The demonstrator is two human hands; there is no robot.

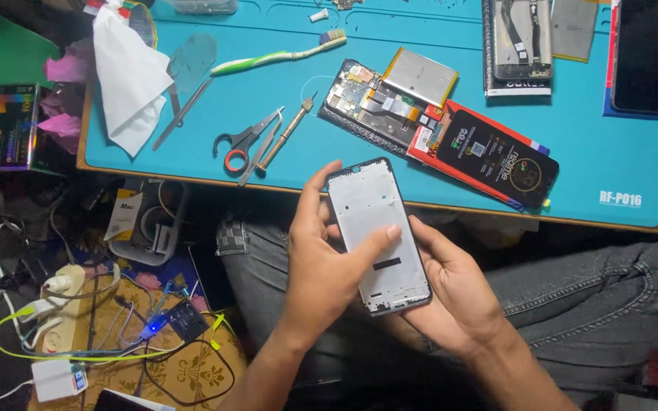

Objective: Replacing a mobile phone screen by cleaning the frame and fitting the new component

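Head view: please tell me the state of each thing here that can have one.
Phone frame: held off the table, pale inner side up.
Left hand: closed on the frame, fingertip pressing its panel.
Right hand: supporting the frame from beneath.
Opened phone: back removed, circuit board showing.
Battery: lifted out, tilted.
Scissors: closed, flat.
Toothbrush: lying flat.

Both hands hold a white phone frame (378, 236) above the lap, left hand (321, 262) pressing it, right hand (455, 285) cradling beneath.
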